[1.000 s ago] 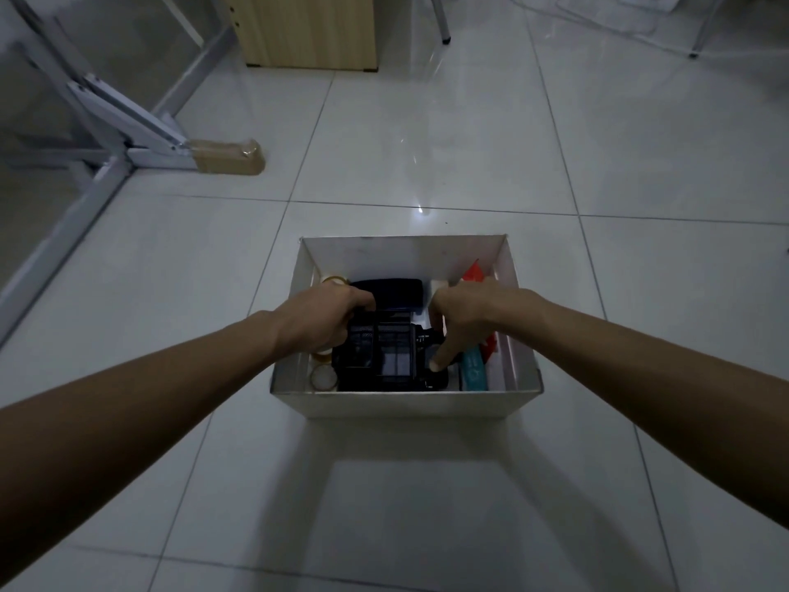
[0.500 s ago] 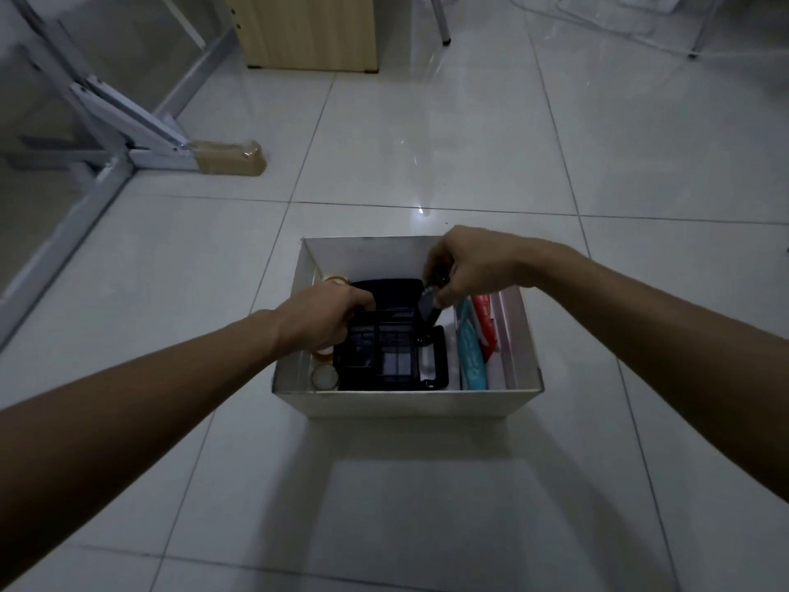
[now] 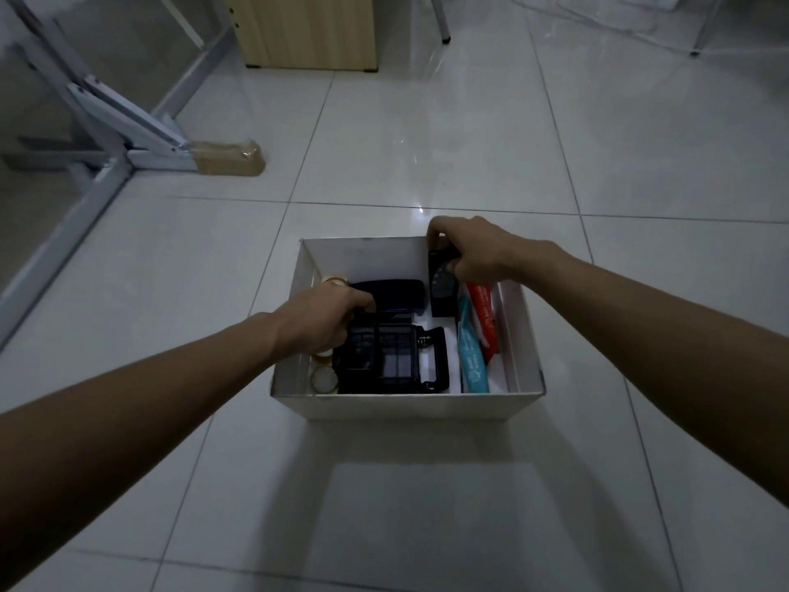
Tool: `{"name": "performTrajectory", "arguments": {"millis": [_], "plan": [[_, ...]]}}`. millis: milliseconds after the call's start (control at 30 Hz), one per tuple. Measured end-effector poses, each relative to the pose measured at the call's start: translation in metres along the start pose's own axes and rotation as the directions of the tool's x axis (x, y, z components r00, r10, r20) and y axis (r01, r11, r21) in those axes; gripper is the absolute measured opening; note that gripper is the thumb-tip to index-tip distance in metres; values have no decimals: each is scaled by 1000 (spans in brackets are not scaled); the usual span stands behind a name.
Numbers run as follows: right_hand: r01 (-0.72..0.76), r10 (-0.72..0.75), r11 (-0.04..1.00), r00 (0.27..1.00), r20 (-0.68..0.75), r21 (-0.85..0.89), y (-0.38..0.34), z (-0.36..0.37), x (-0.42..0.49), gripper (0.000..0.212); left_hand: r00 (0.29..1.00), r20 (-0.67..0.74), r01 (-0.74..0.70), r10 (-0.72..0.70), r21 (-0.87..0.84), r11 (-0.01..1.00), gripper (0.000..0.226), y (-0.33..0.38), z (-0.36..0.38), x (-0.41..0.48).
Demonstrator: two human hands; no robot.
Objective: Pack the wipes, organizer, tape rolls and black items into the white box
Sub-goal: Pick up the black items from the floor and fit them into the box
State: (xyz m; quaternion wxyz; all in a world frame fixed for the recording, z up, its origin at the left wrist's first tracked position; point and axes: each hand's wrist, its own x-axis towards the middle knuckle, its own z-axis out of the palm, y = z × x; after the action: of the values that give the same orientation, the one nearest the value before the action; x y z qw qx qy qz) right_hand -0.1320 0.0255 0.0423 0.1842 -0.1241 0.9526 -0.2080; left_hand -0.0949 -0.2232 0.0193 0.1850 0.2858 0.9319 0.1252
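The white box [image 3: 410, 405] stands on the tiled floor in front of me. Inside it sit a black mesh organizer [image 3: 380, 356], a black case [image 3: 393, 294] behind it, a black handled item [image 3: 435, 361], tape rolls [image 3: 323, 379] along the left wall, and teal wipes [image 3: 471, 361] and red wipes [image 3: 482, 316] on the right. My left hand [image 3: 324, 322] grips the organizer's left rim inside the box. My right hand [image 3: 474, 249] holds a flat black item [image 3: 442, 292] upright at the box's back right corner.
A wooden cabinet [image 3: 307, 32] stands at the back. A metal frame [image 3: 115, 121] with a taped brown foot [image 3: 228, 158] lies at the left. Cables [image 3: 597, 19] run across the floor at the far right. Open floor tiles surround the box.
My right hand rose from the organizer's right side, lifted a flat black item, and carried it up and back to the box's rear right corner. My left hand stayed on the organizer.
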Motion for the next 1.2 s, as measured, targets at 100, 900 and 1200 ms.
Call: {"name": "performTrajectory", "arguments": {"millis": [100,900,1200], "plan": [[14,-15,999,1000,-22,-43,1,8,2,39,1000,-3,-4,4,2,1000,50,-2,1,0],[-78,125,988,914,-386,136,13,52,-8,31,993,117,-1,2,-5,1000,31,7,0,46],[-102,70,992,929,-362,-68,15,52,4,36,986,137,66,-98,221,973,52,4,19,75]]}}
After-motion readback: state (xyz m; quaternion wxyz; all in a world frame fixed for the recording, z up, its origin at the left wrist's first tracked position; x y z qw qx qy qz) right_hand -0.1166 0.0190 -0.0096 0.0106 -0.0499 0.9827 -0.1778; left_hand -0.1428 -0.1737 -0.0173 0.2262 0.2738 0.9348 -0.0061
